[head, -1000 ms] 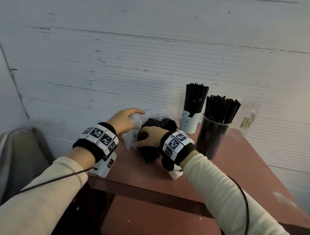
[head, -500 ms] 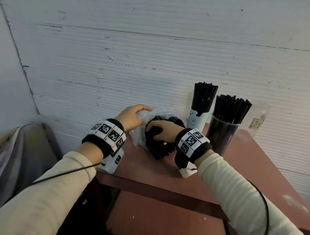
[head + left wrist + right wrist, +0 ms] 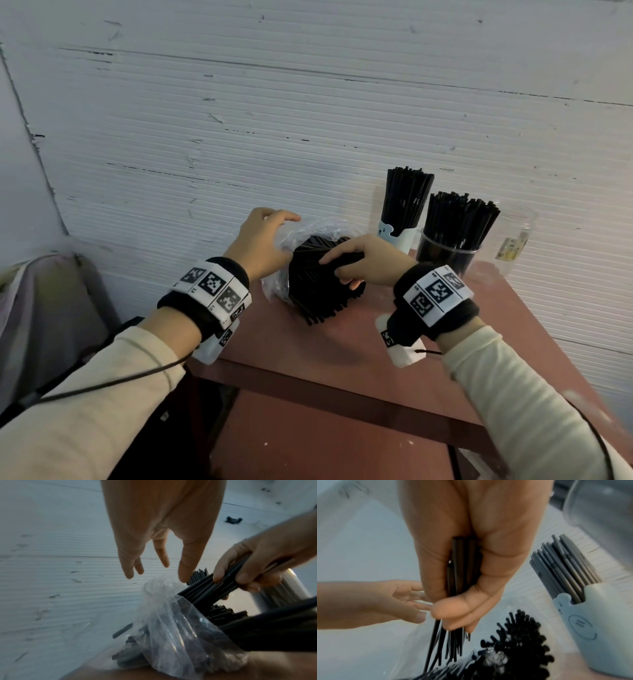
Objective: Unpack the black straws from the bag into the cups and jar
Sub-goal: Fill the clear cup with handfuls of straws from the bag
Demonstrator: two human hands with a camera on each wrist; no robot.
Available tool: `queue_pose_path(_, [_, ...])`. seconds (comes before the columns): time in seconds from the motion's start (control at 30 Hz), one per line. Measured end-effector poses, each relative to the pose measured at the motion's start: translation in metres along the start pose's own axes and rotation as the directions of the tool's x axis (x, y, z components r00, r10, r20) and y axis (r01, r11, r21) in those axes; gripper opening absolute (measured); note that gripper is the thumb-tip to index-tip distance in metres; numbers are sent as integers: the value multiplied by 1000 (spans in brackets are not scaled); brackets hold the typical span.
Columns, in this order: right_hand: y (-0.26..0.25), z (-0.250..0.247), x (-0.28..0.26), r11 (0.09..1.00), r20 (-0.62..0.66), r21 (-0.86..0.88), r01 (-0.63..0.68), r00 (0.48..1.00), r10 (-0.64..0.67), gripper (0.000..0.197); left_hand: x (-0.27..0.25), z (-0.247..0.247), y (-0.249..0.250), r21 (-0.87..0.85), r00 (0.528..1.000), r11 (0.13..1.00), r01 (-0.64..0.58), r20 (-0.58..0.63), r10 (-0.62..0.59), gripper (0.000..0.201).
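Head view: full cup [image 3: 399, 236] behind bag [image 3: 274, 291].

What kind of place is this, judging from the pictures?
Probably a plain back room or storage corner, not a finished kitchen. A scuffed white ribbed wall panel stands behind a small reddish-brown table, and a clear plastic bag of black straws lies on it.

Lower straws [image 3: 180, 639] blurred behind crumpled bag [image 3: 164, 615]; clear jar [image 3: 599, 504] cut off at frame edge.
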State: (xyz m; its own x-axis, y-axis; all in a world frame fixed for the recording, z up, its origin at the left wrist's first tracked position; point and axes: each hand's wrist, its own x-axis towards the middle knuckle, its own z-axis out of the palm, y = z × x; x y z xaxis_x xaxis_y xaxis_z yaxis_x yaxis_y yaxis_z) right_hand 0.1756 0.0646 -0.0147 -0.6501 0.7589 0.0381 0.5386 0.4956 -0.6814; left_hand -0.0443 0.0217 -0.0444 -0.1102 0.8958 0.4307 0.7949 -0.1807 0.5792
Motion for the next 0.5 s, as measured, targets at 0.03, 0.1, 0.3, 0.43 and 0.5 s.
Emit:
queue_pose_path(0.03, [0,-5,-5,1000,7,-6,-3,1000,3,29,-2,2,7,22,999,999,-48,-12,48,61])
queue_pose_path(0.1, [1,-15,-15,1000,29,-13,-11,1000,11,30,-5,9,23,75,984,983,-167,74,161,70])
queue_pose_path(0.3, [-2,-33,-50,999,46,-48,10,999,-7,33,4,48,62,160,905,950,-267,380,190,86])
queue_pose_path(0.43, [-7,-42,-75,996,21,-66,57,998,-56,36,8,55,85,139,899,944,-299,372,230,33])
queue_pose_path(0.5, [-8,-50,-87,994,-14,-50,95,995,-96,42,5,53,96,126,905,939,-320,333,263,16])
